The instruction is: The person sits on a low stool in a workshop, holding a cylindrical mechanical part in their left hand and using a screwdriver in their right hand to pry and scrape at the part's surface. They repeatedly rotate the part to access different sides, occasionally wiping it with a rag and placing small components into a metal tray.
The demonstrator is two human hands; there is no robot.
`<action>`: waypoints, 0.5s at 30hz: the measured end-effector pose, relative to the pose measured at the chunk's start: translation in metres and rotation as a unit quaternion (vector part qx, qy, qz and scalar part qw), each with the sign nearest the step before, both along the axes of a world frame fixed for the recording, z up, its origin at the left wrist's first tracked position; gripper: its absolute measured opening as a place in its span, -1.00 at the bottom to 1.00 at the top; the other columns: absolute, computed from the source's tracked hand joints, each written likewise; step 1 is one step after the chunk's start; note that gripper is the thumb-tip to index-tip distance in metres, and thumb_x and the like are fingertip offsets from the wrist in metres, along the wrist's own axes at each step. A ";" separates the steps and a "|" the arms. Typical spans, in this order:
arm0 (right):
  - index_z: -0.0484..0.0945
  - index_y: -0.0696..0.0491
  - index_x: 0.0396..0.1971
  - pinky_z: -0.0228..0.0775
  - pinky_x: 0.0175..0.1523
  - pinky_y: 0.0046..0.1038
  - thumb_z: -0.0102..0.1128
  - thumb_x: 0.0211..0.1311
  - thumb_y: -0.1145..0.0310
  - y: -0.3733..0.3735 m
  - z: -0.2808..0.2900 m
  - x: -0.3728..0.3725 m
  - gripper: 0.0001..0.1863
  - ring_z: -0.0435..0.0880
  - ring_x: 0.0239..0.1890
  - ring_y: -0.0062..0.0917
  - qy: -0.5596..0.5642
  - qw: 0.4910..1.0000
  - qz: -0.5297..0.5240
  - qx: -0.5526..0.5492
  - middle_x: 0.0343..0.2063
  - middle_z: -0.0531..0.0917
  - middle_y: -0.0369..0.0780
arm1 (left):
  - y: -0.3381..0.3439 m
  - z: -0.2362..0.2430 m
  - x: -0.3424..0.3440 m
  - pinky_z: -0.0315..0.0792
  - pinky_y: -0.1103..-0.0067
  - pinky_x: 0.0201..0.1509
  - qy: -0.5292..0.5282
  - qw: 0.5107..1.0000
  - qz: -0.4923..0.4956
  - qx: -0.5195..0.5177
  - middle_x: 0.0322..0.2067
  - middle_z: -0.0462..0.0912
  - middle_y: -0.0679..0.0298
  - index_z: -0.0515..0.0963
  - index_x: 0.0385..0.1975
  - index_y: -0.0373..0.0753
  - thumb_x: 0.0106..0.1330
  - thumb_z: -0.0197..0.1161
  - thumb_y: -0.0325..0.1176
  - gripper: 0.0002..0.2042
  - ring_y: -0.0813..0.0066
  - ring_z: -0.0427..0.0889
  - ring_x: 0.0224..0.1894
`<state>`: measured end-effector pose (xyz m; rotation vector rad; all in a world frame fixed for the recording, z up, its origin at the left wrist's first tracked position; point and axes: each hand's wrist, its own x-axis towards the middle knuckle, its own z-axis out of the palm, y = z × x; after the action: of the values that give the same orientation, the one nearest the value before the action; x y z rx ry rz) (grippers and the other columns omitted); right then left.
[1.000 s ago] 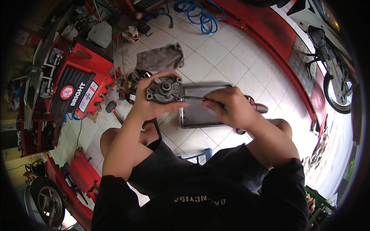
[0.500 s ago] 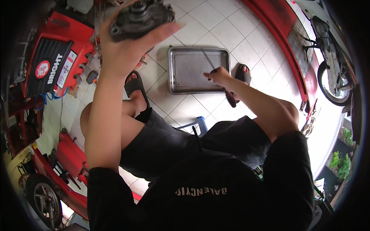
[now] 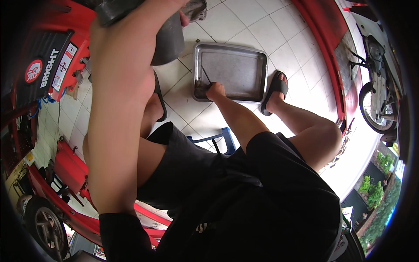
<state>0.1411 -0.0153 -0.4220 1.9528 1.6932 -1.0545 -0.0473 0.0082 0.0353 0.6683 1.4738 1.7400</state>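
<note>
High on the left, close to the camera, my left hand [image 3: 126,26] grips a dark grey metal pump part [image 3: 168,41], its far side cut off by the top edge and partly covered by my hand. My right hand [image 3: 216,91] is closed on a screwdriver [image 3: 205,70], whose thin shaft reaches down into a shallow steel tray [image 3: 238,70] on the tiled floor. Small dark bits sit at the tray's near-left corner beside that hand, too small to name.
Left, a red machine [image 3: 74,26] and red metal stands [image 3: 72,161]. Right, a red rail [image 3: 329,61] and a motorcycle [image 3: 377,96]. A grey cloth [image 3: 196,8] lies beyond the tray, a blue stool [image 3: 224,139] under me, sandalled feet [image 3: 275,94] either side.
My left hand has lifted the pump part away from the screwdriver, up toward the camera. My right hand has moved leftward, bringing the screwdriver down into the tray's left end.
</note>
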 end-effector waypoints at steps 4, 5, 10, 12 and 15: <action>0.71 -0.09 -0.10 0.57 0.13 -0.21 0.17 0.23 0.39 -0.002 0.003 -0.011 -0.74 0.67 0.08 -0.16 0.019 0.999 0.032 0.017 -0.07 0.72 -0.10 | 0.005 0.004 0.002 0.43 0.55 -0.47 -0.001 0.999 0.025 -0.025 -0.51 0.62 0.26 0.59 -0.33 -0.28 0.23 0.49 -0.27 -0.76 0.47 0.56 -0.55; 0.71 -0.07 -0.10 0.57 0.13 -0.20 0.16 0.24 0.39 -0.003 0.004 -0.013 -0.74 0.67 0.08 -0.16 0.017 0.999 0.028 0.013 -0.07 0.72 -0.10 | 0.003 0.000 -0.001 0.44 0.54 -0.45 -0.010 0.999 0.023 -0.031 -0.51 0.62 0.26 0.58 -0.33 -0.28 0.24 0.48 -0.26 -0.75 0.46 0.57 -0.54; 0.70 0.01 -0.11 0.58 0.11 -0.19 0.20 0.23 0.37 0.004 -0.002 -0.012 -0.75 0.69 0.04 -0.16 -0.018 1.000 0.024 0.004 -0.07 0.71 -0.06 | 0.001 0.003 -0.022 0.48 0.53 -0.30 -0.228 0.971 -0.051 -0.056 -0.44 0.63 0.23 0.56 -0.30 -0.29 0.30 0.41 -0.17 -0.70 0.43 0.61 -0.44; 0.71 0.05 -0.17 0.59 0.10 -0.20 0.27 0.18 0.35 0.002 -0.003 -0.009 -0.77 0.70 0.01 -0.16 -0.003 1.000 0.019 0.020 -0.12 0.73 -0.05 | -0.004 -0.012 -0.034 0.50 0.54 -0.24 -0.244 0.964 -0.102 -0.030 -0.41 0.63 0.23 0.55 -0.23 -0.31 0.32 0.39 -0.16 -0.68 0.42 0.63 -0.38; 0.74 0.05 -0.22 0.59 0.08 -0.24 0.39 0.10 0.28 0.008 0.008 0.001 -0.74 0.73 -0.04 -0.17 0.057 0.997 0.038 0.021 -0.18 0.75 -0.06 | -0.007 -0.034 -0.052 0.49 0.51 -0.21 -0.236 0.963 -0.123 -0.039 -0.36 0.64 0.30 0.54 -0.04 -0.32 0.32 0.39 -0.21 -0.64 0.43 0.62 -0.34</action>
<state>0.1421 -0.0068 -0.4143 1.8689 1.8484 -1.1305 -0.0997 0.0011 0.0014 0.3435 1.0722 1.5068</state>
